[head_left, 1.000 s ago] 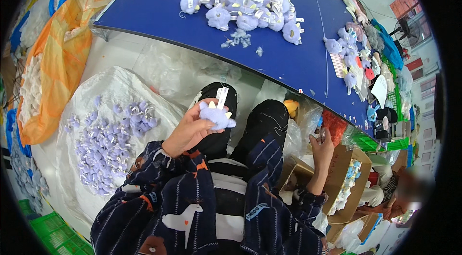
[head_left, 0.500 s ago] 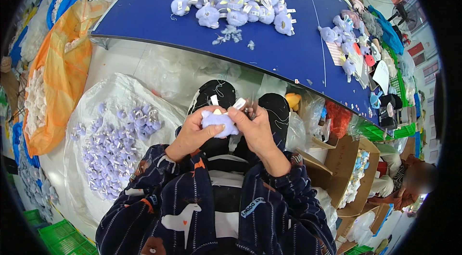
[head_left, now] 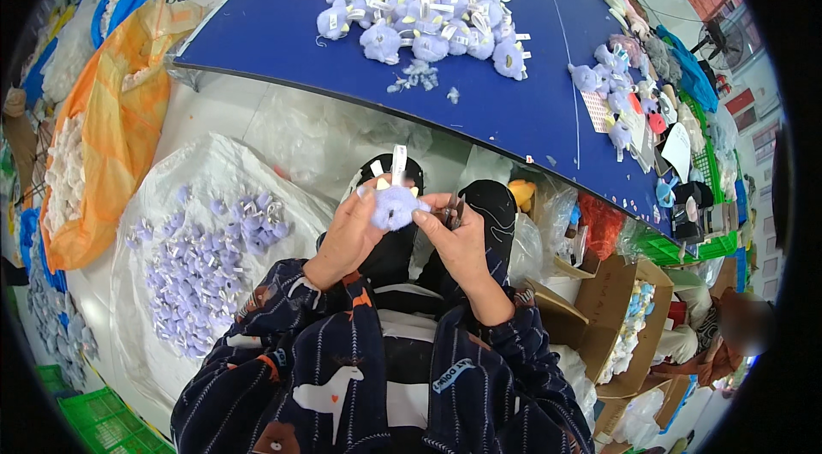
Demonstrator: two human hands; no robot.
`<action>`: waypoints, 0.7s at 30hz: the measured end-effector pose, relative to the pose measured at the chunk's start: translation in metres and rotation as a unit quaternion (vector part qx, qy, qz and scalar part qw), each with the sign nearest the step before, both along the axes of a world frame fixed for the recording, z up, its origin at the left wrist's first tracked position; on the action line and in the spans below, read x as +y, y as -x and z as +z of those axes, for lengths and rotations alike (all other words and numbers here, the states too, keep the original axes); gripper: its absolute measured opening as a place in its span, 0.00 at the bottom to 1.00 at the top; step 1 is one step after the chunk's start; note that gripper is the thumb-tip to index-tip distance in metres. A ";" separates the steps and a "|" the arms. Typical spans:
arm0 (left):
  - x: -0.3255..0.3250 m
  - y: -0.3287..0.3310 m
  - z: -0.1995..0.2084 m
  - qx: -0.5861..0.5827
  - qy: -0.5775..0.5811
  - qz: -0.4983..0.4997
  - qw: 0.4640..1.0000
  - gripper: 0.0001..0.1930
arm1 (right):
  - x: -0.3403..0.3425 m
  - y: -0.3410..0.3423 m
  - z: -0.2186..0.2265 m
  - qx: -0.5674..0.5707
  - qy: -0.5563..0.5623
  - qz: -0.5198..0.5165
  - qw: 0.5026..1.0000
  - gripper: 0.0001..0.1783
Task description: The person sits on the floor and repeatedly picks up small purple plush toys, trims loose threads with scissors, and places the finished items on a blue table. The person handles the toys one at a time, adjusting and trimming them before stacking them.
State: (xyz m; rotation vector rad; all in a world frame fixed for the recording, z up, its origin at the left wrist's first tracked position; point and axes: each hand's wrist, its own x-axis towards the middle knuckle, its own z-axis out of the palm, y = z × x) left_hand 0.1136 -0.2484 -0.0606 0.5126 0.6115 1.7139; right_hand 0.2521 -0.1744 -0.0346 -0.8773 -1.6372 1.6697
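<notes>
Over my lap, my left hand grips a small lilac plush toy with pale yellow points. A white tag and a white loop stand up from its top edge. The thumb and fingertips of my right hand touch the toy's right side. Tucked in that same hand is a small dark metal tool that looks like thread snips, partly hidden by the fingers. Beyond my knees, a heap of similar lilac plush toys lies on the blue table.
At my left, a white sheet on the floor bears many lilac toys. Farther left stands an orange sack of white pieces. Fluff lies near the table edge. At right are open cardboard boxes and a seated person.
The toy has been turned and tipped up, so its tag now points upward. My left hand has shifted to its left side, and the right fingers have moved to its lower right edge.
</notes>
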 end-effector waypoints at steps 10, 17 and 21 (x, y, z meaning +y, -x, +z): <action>0.014 0.013 0.006 -0.082 -0.045 -0.013 0.996 0.24 | 0.015 0.017 -0.001 -0.021 -0.166 -0.010 0.986 0.11; 0.022 0.022 0.012 0.106 -0.047 0.067 0.991 0.22 | 0.031 0.028 0.008 0.015 -0.168 -0.040 0.985 0.10; 0.029 0.024 0.009 0.079 -0.030 0.087 0.993 0.21 | 0.029 0.035 0.018 0.077 -0.097 -0.034 0.992 0.09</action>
